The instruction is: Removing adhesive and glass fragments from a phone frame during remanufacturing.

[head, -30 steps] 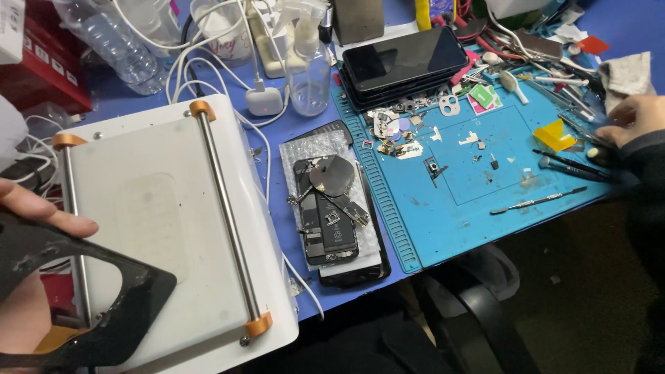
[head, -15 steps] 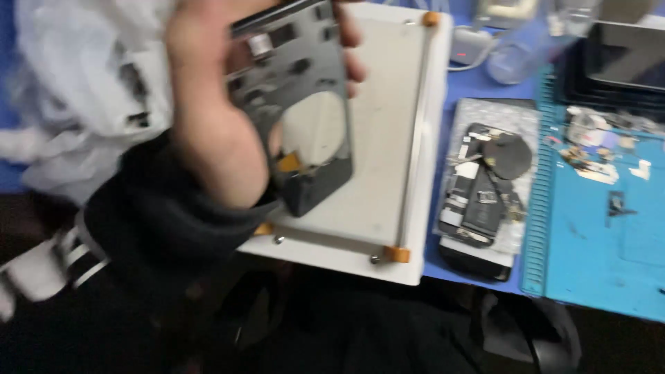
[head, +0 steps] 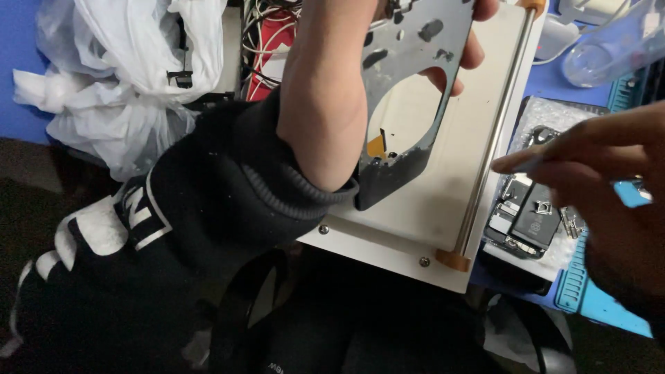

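Since half a second ago, the left hand (head: 332,90) is carrying the plate (head: 409,83) higher and closer to the camera, and the right hand (head: 589,166) is now coming in from the right. The left fingers are closing around the plate's upper edge, gripping it tilted above the white machine (head: 429,201). The right hand is reaching with fingers extended and together, holding nothing that can be seen, its tips hovering near the metal rod (head: 495,131). The opened phone (head: 526,215) is lying just beside the machine on the blue mat (head: 575,284). With only one edge pinched, the plate is likely risking a slip, probably dropping onto the machine or phone.
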